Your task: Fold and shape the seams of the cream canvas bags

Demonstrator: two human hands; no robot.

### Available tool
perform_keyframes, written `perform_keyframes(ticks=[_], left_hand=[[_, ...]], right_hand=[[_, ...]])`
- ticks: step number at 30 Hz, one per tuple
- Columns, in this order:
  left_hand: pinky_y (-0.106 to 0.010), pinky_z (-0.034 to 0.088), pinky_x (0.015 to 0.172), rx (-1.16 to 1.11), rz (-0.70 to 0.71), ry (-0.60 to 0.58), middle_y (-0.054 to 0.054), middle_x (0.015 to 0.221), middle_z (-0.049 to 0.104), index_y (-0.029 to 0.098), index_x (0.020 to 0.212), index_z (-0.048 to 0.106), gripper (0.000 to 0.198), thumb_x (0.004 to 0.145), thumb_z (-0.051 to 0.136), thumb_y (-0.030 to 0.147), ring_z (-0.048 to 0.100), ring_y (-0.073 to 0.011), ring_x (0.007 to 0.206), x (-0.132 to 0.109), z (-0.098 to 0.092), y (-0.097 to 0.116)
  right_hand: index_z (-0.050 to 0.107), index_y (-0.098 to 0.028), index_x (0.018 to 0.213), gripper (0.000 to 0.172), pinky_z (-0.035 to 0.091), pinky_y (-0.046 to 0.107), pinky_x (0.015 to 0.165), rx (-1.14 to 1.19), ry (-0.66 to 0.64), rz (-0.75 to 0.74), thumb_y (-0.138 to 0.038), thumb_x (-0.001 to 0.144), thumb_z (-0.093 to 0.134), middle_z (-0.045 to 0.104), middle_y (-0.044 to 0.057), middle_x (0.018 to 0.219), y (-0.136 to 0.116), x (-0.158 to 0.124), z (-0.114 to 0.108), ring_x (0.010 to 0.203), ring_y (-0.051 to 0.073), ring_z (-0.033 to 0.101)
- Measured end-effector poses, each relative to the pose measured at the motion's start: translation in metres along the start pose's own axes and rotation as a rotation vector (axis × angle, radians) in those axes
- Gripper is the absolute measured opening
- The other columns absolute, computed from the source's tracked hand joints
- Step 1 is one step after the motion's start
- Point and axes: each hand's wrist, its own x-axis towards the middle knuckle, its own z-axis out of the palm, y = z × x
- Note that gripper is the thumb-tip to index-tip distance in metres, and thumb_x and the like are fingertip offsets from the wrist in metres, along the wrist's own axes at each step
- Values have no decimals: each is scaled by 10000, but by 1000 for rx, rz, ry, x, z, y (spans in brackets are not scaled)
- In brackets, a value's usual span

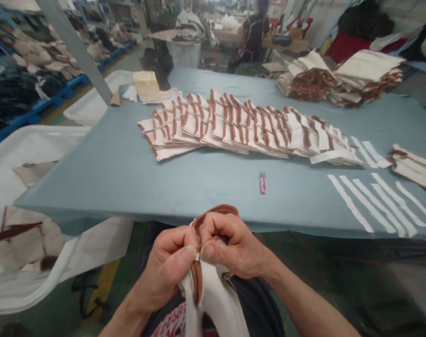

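- Canvas piece (213, 299) with brown trim (216, 210): we hold it above our lap, just off the counter (93, 187).
- Our left grip (165, 267) and right grip (230, 248) are closed, pinching the trim.
- On the counter lie pink snips (263, 182), stacked pieces (241, 126) and white strips (374, 206).

A blue-covered worktable (128, 187) stands beside blue factory shelving (33, 110).

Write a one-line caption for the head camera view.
Left hand and right hand pinch brown trim on cream fabric piece by a blue-grey table with fanned pieces and pink thread snips.
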Motion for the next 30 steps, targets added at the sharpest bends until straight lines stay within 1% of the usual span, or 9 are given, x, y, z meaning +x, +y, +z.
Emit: perform_keyframes(ticks=[3, 5, 9, 15, 19, 23, 25, 28, 30], left_hand=[[-238, 252, 452, 199, 91, -34, 42, 534, 355, 216, 559, 344, 689, 874, 613, 767, 301, -97, 490, -1, -9, 8], [-237, 258, 455, 198, 109, -54, 45, 545, 353, 220, 576, 327, 674, 895, 616, 739, 304, -98, 497, -2, -19, 13], [-237, 277, 445, 261, 129, -90, 56, 547, 360, 217, 596, 349, 648, 901, 650, 704, 320, -98, 485, -8, -41, 21], [-260, 296, 467, 633, 413, -87, 41, 488, 439, 203, 571, 481, 578, 1077, 454, 479, 390, -114, 458, -16, -65, 23], [-240, 375, 517, 758, 381, -83, 25, 571, 558, 197, 647, 570, 503, 1067, 487, 460, 500, -129, 526, -10, -76, 24], [-280, 521, 803, 727, 309, -282, -74, 971, 752, 178, 1016, 717, 590, 1054, 395, 671, 686, -217, 874, 0, -67, 41], [-301, 504, 898, 670, 332, -362, -90, 1036, 747, 176, 1030, 711, 657, 1040, 350, 724, 678, -228, 953, 6, -56, 51], [-252, 467, 809, 612, 346, -417, -31, 887, 694, 174, 896, 675, 548, 1037, 470, 662, 616, -174, 838, 16, -41, 63], [-224, 431, 708, 565, 279, -461, 8, 834, 650, 176, 892, 661, 431, 987, 626, 595, 553, -141, 752, 22, -34, 68]], right_hand=[[524, -205, 731, 502, 373, 260, 621, -248, -54, -45, -647, 938, 641, 578, -7, 740, -19, 4, -18, 674, 128, 481], [551, -195, 734, 449, 358, 261, 625, -426, -25, -23, -577, 960, 622, 569, -16, 717, -26, 2, -34, 658, 125, 478], [587, -178, 753, 466, 382, 261, 646, -470, 41, 75, -582, 984, 560, 543, -23, 686, -26, -13, -54, 660, 135, 485], [619, -167, 745, 502, 368, 241, 589, -351, 59, 10, -601, 995, 607, 561, -16, 678, -37, -30, -41, 603, 110, 448], [631, -171, 774, 460, 367, 235, 582, -327, 29, -85, -557, 1023, 602, 594, -8, 701, -51, -24, -29, 611, 106, 464], [626, -181, 790, 398, 409, 246, 670, -397, -24, -177, -477, 1053, 592, 620, -6, 733, -60, -18, -22, 665, 112, 511], [626, -186, 802, 363, 417, 247, 686, -420, -64, -189, -446, 1054, 600, 634, -4, 749, -64, -14, -20, 678, 114, 528], [618, -192, 811, 291, 415, 246, 693, -475, -87, -181, -384, 1028, 648, 643, -14, 760, -70, -10, -17, 678, 112, 536], [607, -197, 813, 254, 406, 244, 688, -518, -70, -165, -350, 1002, 681, 643, -26, 760, -74, -7, -17, 675, 109, 538]])
